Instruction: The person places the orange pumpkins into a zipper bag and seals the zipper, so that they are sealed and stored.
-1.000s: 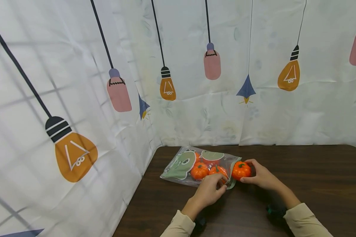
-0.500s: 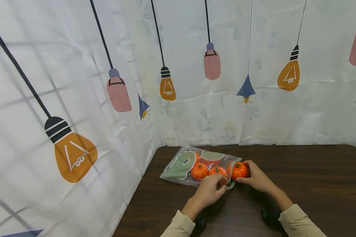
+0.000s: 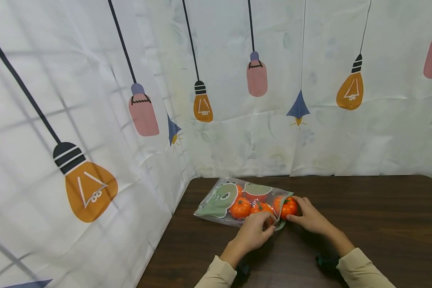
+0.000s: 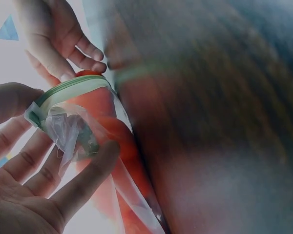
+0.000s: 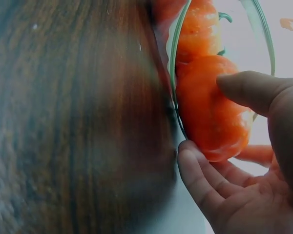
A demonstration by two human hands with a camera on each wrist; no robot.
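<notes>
A clear zip bag (image 3: 216, 205) printed with green cartoon shapes lies on the table, its mouth facing right. Several small orange pumpkins (image 3: 240, 208) are inside. My left hand (image 3: 253, 233) holds the near side of the bag's mouth, thumb and fingers on the plastic; the left wrist view shows the green zip rim (image 4: 83, 87) standing apart as a loop. At that mouth, my right hand (image 3: 313, 218) holds another pumpkin (image 5: 212, 109) between thumb and fingers. This pumpkin sits partly within the rim, beside one further in.
The dark brown wooden table (image 3: 378, 224) reaches its far edge just behind the bag. White cloth (image 3: 234, 148) printed with hanging lamps covers the back and left side. Dark devices (image 3: 327, 261) sit at the wrists.
My right hand has moved left, carrying its pumpkin from outside the bag's mouth partway into it. Pumpkins inside have shifted slightly left. The left hand keeps its place on the bag.
</notes>
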